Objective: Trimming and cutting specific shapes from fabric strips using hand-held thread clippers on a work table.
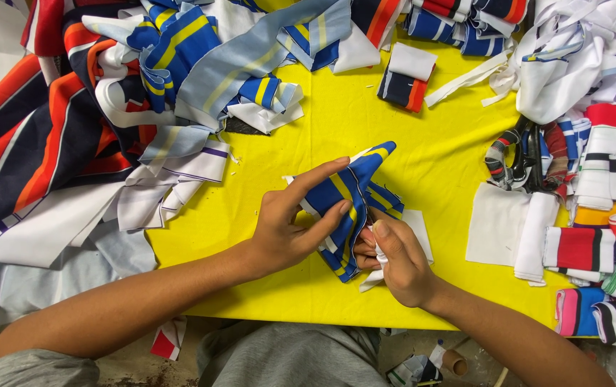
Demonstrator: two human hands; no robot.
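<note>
A blue fabric piece with yellow and white stripes (357,188) lies folded on the yellow table (365,129), its pointed end aimed up and right. My left hand (290,226) grips it from the left, index and middle fingers stretched over the cloth. My right hand (397,261) pinches the piece's lower white edge between thumb and fingers. A white fabric layer (417,223) shows under the blue piece.
A heap of striped blue, orange and white cloth (107,93) fills the left. Scissors with wrapped handles (519,158) lie at right, beside folded striped ribbed pieces (595,215) and white scraps (573,57). A small folded navy-orange piece (405,79) sits at the back.
</note>
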